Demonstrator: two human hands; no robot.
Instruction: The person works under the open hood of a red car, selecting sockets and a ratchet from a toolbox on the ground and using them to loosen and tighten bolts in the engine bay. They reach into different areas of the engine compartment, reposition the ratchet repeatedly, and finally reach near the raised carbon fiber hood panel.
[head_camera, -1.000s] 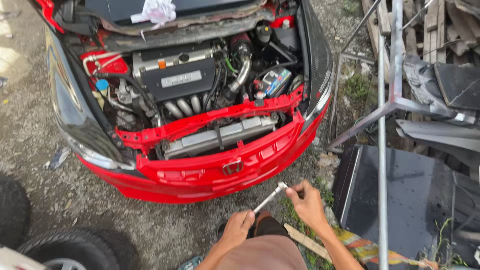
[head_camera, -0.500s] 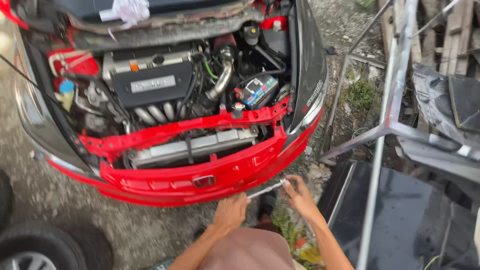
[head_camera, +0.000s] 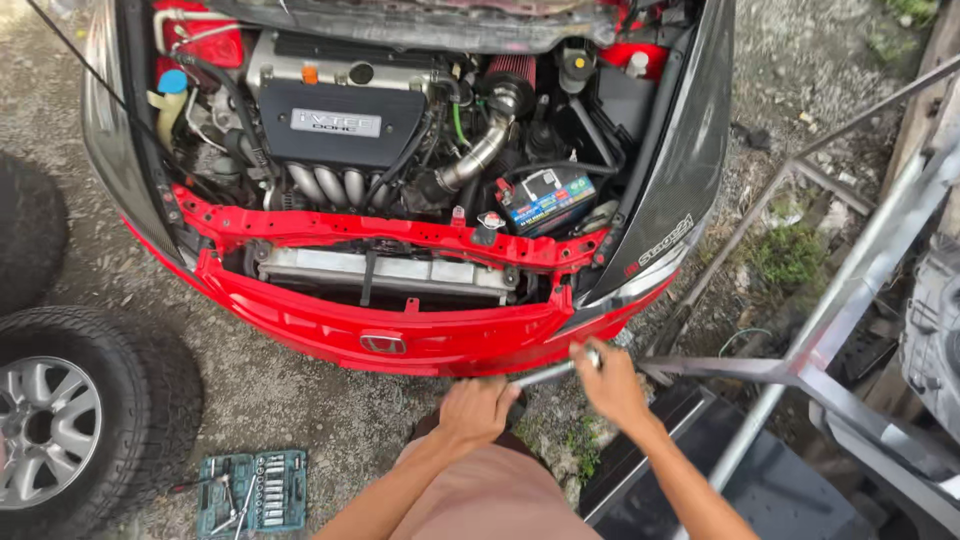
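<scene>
In the head view, both hands hold a slim chrome ratchet wrench just below the red front bumper: the left hand closes around its handle end, the right hand around its head. If the tool slips off, knuckles may strike the bumper's edge. Left of the bumper, on gravel, an open green socket case holds rows of sockets.

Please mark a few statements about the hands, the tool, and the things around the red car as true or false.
1. Both hands, left hand and right hand, grip the metal ratchet wrench. True.
2. The socket set case lies shut. False: it lies open on the gravel.
3. The red car has its engine bay exposed. True.
4. The loose wheel lies to the person's right. False: it lies to the left.
</scene>
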